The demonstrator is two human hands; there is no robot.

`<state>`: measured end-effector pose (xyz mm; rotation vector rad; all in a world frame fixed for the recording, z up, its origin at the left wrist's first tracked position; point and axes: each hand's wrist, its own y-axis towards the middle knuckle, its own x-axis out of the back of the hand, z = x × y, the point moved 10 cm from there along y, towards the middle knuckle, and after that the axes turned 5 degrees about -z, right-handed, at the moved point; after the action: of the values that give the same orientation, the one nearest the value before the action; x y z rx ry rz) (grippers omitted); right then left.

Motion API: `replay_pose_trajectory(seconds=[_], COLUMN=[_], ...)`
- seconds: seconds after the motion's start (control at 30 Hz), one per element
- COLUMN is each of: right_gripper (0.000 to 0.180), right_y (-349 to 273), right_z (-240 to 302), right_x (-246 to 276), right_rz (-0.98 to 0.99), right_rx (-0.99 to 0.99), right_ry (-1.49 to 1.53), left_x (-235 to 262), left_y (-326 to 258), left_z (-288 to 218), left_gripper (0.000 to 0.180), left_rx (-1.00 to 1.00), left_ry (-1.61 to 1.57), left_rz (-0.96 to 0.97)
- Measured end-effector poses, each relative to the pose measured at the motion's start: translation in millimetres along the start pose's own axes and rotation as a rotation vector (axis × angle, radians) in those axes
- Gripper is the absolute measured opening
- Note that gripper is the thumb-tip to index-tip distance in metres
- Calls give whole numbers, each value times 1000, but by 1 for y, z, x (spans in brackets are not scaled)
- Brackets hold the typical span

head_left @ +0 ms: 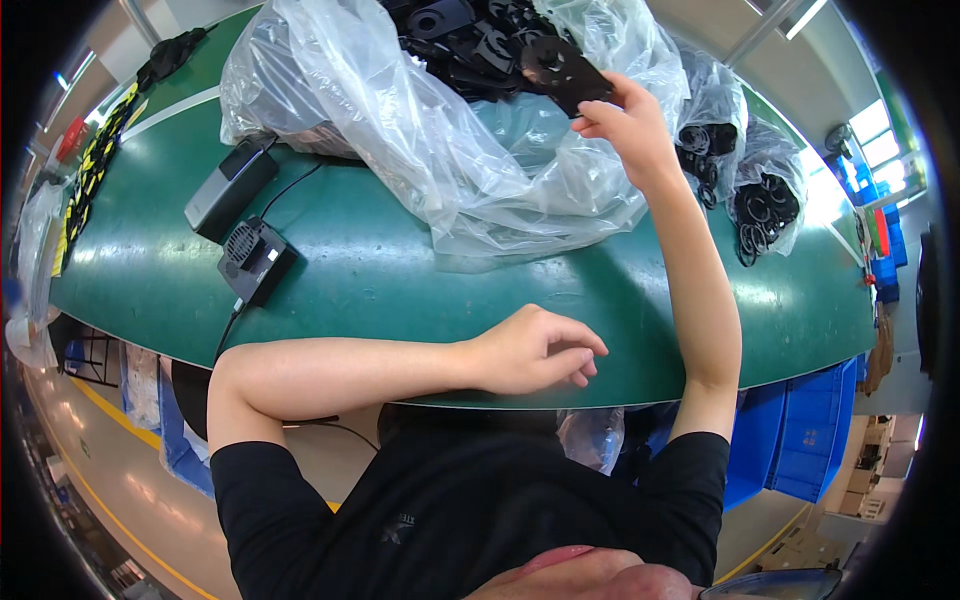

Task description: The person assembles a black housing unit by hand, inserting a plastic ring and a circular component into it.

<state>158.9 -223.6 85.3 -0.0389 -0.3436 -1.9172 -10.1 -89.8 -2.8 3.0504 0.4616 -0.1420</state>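
Note:
My right hand (626, 118) reaches to the far side of the table and pinches a flat black plastic part (563, 76) by its near corner. The part has a rounded far end, and its exact kind cannot be told. Beneath and behind it lies a pile of black plastic parts (475, 45) in a large clear plastic bag (400, 150) with its mouth spread wide. Close to the table's near edge rests my left hand (535, 350), fingers loosely curled and apart, holding nothing.
The green table (370, 290) carries a grey box-shaped device (230, 188) and a smaller black device (257, 262) with cables at the left. Bags of black rings (765, 210) stand at the far right. Blue bins (810, 430) sit below the right edge. Yellow-black straps (95, 165) lie far left.

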Motion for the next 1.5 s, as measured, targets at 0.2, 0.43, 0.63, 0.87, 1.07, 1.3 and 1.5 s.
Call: replay_pose_trajectory(seconds=[0.2, 0.43, 0.63, 0.87, 1.07, 1.3, 1.5], right_gripper=[21, 16, 21, 31, 14, 26, 16], right_y=[-64, -149, -211, -240, -126, -40, -46], right_z=[-10, -13, 69, 67, 31, -67, -69], right_x=[32, 41, 20, -24, 99, 139, 108], right_rz=[68, 93, -133, 196, -182, -113, -109], right_rx=[-213, -235, 819, 989, 608, 197, 215], right_ry=[181, 85, -790, -828, -853, -830, -953], left_x=[22, 38, 36, 38, 40, 36, 34], left_y=[2, 0, 2, -1, -5, 2, 1], left_z=[14, 12, 16, 25, 24, 25, 26], left_gripper=[29, 40, 40, 19, 23, 28, 30], left_rx=[108, 146, 184, 267, 264, 309, 317], left_ry=[-410, -556, -679, -600, -573, -641, -659], left_rz=[-215, -399, -355, -393, -369, -313, -302])
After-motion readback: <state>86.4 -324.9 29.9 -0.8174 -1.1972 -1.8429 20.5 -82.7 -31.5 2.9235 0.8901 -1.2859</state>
